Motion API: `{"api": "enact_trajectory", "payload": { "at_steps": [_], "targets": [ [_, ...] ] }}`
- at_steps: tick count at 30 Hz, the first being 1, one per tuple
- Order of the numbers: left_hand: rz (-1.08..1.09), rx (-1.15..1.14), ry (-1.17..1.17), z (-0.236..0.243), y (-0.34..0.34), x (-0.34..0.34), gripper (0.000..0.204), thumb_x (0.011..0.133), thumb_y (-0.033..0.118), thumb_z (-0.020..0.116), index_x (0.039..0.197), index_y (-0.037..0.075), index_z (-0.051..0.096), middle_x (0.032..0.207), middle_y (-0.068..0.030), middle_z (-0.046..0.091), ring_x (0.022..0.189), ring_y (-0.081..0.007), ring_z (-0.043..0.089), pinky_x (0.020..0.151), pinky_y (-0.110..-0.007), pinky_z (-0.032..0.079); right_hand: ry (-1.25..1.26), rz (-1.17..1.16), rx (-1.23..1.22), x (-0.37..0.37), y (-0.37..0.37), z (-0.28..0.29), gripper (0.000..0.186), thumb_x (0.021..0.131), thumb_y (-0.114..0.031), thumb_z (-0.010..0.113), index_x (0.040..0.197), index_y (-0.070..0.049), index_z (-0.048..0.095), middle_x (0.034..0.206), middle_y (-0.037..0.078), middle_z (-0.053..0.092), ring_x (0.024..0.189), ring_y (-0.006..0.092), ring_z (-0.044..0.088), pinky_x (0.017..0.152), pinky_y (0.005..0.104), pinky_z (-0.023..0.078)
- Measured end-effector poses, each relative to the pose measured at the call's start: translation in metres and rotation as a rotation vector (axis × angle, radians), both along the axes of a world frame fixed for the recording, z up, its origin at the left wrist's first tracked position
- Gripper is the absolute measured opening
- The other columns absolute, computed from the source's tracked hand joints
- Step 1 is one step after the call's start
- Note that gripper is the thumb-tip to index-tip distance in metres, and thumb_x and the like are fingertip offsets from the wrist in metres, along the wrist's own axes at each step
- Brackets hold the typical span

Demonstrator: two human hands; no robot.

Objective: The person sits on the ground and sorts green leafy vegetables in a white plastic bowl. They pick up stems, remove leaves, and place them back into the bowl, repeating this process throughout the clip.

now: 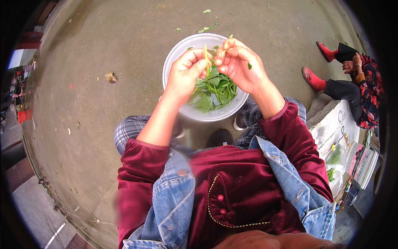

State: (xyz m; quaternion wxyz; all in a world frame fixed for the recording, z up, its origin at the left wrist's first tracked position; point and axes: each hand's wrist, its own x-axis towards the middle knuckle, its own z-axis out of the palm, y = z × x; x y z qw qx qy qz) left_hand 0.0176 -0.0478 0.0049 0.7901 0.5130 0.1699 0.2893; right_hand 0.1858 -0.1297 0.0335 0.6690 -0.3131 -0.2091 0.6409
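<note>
Over a white plastic basin [174, 57], my two hands are raised close together. Pinched between the thumb and fingers of my left hand [187, 74] is a pale green stem [207, 58], held upright. My right hand [242, 64] is closed at the fingertips on a thin, yellowish strip [225, 52], perhaps a peeled bit of stem. A small green leaf fragment [249, 66] clings to that palm. In the basin below lie leafy greens [215, 88] with several cut stems, in what looks like water. My hands hide part of the far rim.
Scraps of leaf [204, 30] lie on the concrete ground beyond the basin, and a dry brown leaf [111, 77] lies to the left. Another person in red shoes [317, 79] sits at the right. Near a concrete block [331, 124] is a plastic bag [336, 176] with greens.
</note>
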Motion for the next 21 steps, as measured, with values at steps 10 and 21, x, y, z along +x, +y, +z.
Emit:
{"api": "enact_trajectory", "payload": {
  "at_steps": [10, 21],
  "targets": [
    [-0.032, 0.021, -0.032, 0.002, 0.0, 0.003, 0.03, 0.092, 0.019, 0.06, 0.118, 0.005, 0.053, 0.09, 0.0002, 0.061, 0.076, -0.0067, 0.053, 0.069, -0.021, 0.042, -0.197, 0.065, -0.109, -0.005, -0.001, 0.002, 0.013, 0.091, -0.018, 0.062, 0.091, -0.006, 0.057, 0.078, 0.003, 0.06, 0.068, 0.0098, 0.058, 0.06, 0.0216, 0.047],
    [-0.103, 0.003, -0.023, 0.001, 0.001, 0.003, 0.037, 0.094, 0.017, 0.057, 0.128, 0.005, 0.047, 0.086, -0.0011, 0.062, 0.073, -0.0076, 0.055, 0.066, -0.021, 0.044, -0.363, 0.081, -0.179, -0.011, -0.003, 0.01, 0.012, 0.09, -0.017, 0.063, 0.095, -0.006, 0.063, 0.078, -0.001, 0.061, 0.065, 0.0046, 0.053, 0.058, 0.0179, 0.043]
  ]
}}
